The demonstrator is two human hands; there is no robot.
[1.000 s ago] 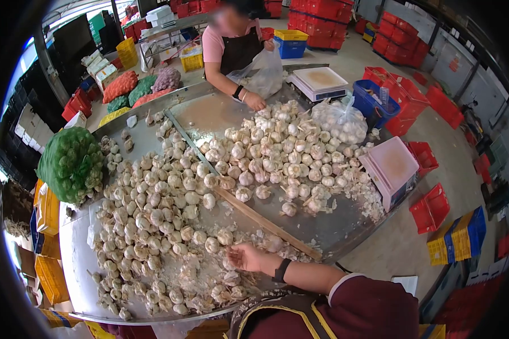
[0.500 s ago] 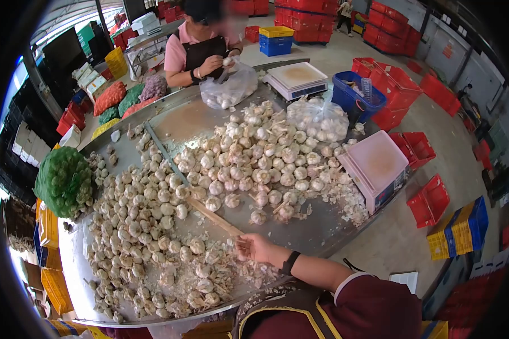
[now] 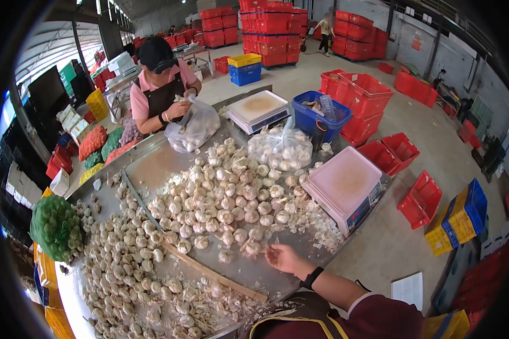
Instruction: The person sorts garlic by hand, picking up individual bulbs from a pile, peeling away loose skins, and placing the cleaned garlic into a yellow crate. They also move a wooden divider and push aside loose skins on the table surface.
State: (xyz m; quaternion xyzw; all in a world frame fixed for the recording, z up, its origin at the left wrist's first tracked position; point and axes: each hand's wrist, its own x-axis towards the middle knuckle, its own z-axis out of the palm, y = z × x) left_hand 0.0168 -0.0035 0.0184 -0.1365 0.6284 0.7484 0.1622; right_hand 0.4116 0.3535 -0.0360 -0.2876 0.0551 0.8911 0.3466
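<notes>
My right hand (image 3: 282,258), with a black band at the wrist, is over the bare metal near the table's front right. Its fingers look loosely stretched and apart, with nothing seen in them. Just left of it sit a few whitish garlic bulbs (image 3: 226,256) at the edge of a large heap (image 3: 232,192). A wooden strip (image 3: 209,273) lies on the tabletop in front of the hand, apart from it. Beyond the strip on the left spreads a second mass of garlic (image 3: 124,254) with loose skins. My left hand is out of view.
A pink-topped scale (image 3: 345,181), a bag of garlic (image 3: 281,148), a blue basket (image 3: 322,116) and another scale (image 3: 257,110) line the table's right and far sides. Across the table a co-worker (image 3: 163,85) handles garlic over a plastic bag (image 3: 193,127). A green net sack (image 3: 55,227) is at left.
My right hand has left the near end of the wooden strip and moved to the heap side of it. The view has turned right and tilted up.
</notes>
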